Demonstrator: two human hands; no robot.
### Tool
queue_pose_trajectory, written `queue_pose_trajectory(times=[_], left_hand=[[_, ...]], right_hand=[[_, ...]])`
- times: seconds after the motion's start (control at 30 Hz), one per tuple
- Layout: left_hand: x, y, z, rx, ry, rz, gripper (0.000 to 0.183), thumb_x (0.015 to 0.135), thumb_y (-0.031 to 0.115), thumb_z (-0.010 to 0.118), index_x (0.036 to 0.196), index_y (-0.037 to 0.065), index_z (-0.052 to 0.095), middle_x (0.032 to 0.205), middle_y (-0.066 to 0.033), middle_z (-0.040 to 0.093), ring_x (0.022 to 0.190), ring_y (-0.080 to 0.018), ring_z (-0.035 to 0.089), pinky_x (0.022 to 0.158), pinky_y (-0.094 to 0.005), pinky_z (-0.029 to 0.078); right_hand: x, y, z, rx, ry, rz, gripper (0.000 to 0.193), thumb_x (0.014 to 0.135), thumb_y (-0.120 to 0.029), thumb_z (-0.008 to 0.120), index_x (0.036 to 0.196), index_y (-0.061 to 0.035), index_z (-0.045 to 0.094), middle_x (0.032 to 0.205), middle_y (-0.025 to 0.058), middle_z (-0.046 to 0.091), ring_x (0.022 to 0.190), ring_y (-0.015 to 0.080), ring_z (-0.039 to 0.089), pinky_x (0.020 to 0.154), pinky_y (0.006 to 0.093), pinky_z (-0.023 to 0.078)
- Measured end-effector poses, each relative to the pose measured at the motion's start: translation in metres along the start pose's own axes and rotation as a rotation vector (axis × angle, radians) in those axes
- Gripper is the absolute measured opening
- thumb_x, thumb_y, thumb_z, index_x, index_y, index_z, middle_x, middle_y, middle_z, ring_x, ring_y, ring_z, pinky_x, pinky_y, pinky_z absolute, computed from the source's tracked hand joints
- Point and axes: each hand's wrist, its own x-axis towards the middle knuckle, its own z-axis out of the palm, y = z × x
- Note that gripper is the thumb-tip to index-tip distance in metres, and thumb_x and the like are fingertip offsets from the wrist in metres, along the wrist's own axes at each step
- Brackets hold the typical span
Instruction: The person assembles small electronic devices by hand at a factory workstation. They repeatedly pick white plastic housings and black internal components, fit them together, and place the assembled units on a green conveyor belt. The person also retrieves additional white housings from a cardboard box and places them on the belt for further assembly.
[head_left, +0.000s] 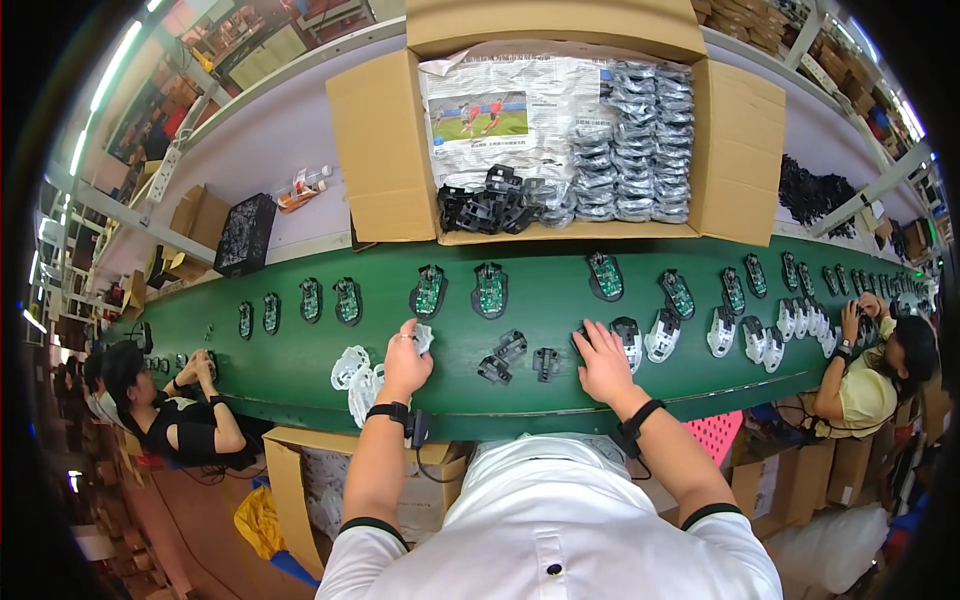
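Note:
My left hand (406,365) is closed on a white translucent mouse shell (424,339), which shows beside its fingers. More white mouse shells (364,392) lie loosely piled next to that hand. My right hand (604,362) rests low over the bench, its fingers curved over a dark mouse part (579,338) that is mostly hidden. Just right of it lies a white mouse shell with a black insert (628,342). Between my hands sit several black plastic pieces (503,357). Beyond them, mouse bases with green circuit boards (489,290) stand in a spaced row.
A large open carton (742,150) behind the bench holds bagged parts, newspaper and loose black pieces. White shells (721,332) line the green bench (460,395) at right. Co-workers sit at left (170,420) and right (868,375). A carton (287,490) stands below the bench's edge.

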Motion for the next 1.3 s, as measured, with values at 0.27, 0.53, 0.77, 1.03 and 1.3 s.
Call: queue_pose_trajectory(times=[0.27,0.53,0.77,1.03,1.3], left_hand=[[-0.011,0.059,-0.017,-0.051,-0.100,-0.165,0.056,0.083,0.045,0.072,0.122,0.006,0.061,0.096,-0.0192,0.074,0.089,-0.0387,0.071,0.081,-0.0467,0.055],[-0.039,0.110,-0.014,-0.675,-0.132,-0.040,0.034,0.086,0.014,0.076,0.113,-0.004,0.066,0.100,-0.0107,0.074,0.086,-0.0140,0.069,0.078,-0.0287,0.055],[-0.051,0.189,-0.040,-0.903,-0.212,0.112,0.036,0.090,0.014,0.074,0.118,-0.006,0.063,0.100,-0.0085,0.073,0.086,-0.0093,0.066,0.076,-0.0258,0.054],[-0.059,0.195,-0.040,-0.924,-0.218,0.020,0.032,0.092,0.018,0.072,0.113,-0.005,0.064,0.092,-0.0075,0.073,0.081,-0.0091,0.065,0.074,-0.0258,0.054],[-0.056,0.189,-0.057,-0.746,-0.206,0.137,0.033,0.086,0.023,0.077,0.106,-0.002,0.067,0.084,-0.0109,0.074,0.069,-0.0130,0.069,0.065,-0.0290,0.054]], right_hand=[[0.016,0.004,-0.003,-0.128,-0.264,0.098,0.063,0.079,-0.032,0.076,0.135,-0.0099,0.056,0.138,0.0132,0.055,0.111,0.0339,0.060,0.096,0.0447,0.046],[0.016,-0.043,-0.060,1.049,-0.051,0.280,0.061,0.082,-0.028,0.081,0.135,-0.0067,0.060,0.136,0.0136,0.060,0.119,0.0282,0.062,0.098,0.0363,0.050],[0.009,-0.091,-0.104,1.061,0.160,0.049,0.064,0.079,-0.018,0.083,0.137,-0.0037,0.058,0.139,0.0172,0.058,0.124,0.0276,0.059,0.100,0.0384,0.050],[0.008,-0.077,-0.098,0.705,0.223,-0.189,0.061,0.076,-0.023,0.084,0.128,0.0011,0.063,0.130,0.0197,0.063,0.114,0.0355,0.061,0.097,0.0427,0.050],[0.006,-0.090,-0.102,0.599,0.296,-0.243,0.060,0.074,-0.026,0.085,0.122,0.0051,0.064,0.125,0.0196,0.065,0.109,0.0365,0.064,0.094,0.0428,0.052]])
